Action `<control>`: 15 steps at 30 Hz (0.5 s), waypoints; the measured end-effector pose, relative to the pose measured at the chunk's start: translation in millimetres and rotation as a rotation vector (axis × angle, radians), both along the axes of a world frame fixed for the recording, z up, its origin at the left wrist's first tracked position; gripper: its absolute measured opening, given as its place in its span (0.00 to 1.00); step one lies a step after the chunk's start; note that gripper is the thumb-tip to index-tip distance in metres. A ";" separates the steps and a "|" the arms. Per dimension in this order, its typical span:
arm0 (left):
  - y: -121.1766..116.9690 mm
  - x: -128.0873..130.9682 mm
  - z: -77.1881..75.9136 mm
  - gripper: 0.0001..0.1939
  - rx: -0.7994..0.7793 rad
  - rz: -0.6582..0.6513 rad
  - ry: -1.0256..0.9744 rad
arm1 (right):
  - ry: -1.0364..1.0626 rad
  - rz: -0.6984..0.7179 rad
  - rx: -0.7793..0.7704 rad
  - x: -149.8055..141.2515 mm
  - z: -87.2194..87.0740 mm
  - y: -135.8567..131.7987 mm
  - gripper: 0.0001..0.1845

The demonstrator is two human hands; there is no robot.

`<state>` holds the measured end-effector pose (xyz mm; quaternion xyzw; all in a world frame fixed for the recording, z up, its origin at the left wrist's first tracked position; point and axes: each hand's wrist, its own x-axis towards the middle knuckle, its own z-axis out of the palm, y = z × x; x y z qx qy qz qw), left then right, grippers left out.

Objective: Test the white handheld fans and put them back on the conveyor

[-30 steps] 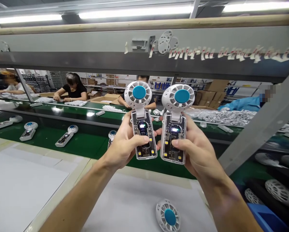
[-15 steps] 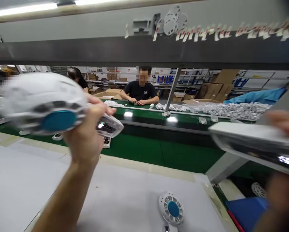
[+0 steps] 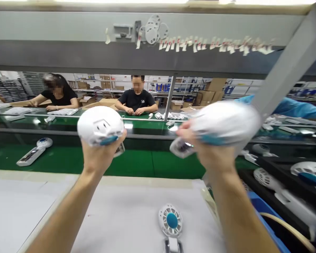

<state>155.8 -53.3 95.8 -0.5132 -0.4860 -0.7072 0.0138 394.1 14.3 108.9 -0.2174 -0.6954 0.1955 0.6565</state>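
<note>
My left hand (image 3: 98,154) is wrapped round a white handheld fan (image 3: 98,123) with a round head and a patch of blue, held up above the belt. To the right, my right hand (image 3: 213,151) grips a second white fan (image 3: 226,119), smeared by motion; its head hides part of the hand. The lower end of that fan, with a small lit display, sticks out left of my fingers. Between my forearms a third fan (image 3: 163,214) lies face up on the white worktop (image 3: 121,211), its hub blue.
A green conveyor belt (image 3: 139,161) crosses behind the worktop, with another fan (image 3: 32,154) on it at left. Black trays with fan parts (image 3: 282,189) and a blue bin (image 3: 269,218) stand right. A slanted metal post (image 3: 287,66) rises there. Co-workers (image 3: 138,100) sit opposite.
My right hand has come in from the right edge towards the middle with its fan. My left hand and its fan now appear farther away. The view has shifted too.
</note>
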 end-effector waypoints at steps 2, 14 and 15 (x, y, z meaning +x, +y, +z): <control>23.0 -7.4 -17.0 0.16 -0.172 -0.087 -0.048 | -0.111 -0.074 -0.136 -11.6 -13.0 25.9 0.18; 88.5 -40.9 -107.7 0.27 -0.745 0.011 0.121 | -0.676 -0.333 -0.755 -35.9 -119.6 116.7 0.21; 91.5 -43.1 -115.6 0.26 -0.764 0.022 0.111 | -0.726 -0.351 -0.768 -37.6 -125.8 117.3 0.19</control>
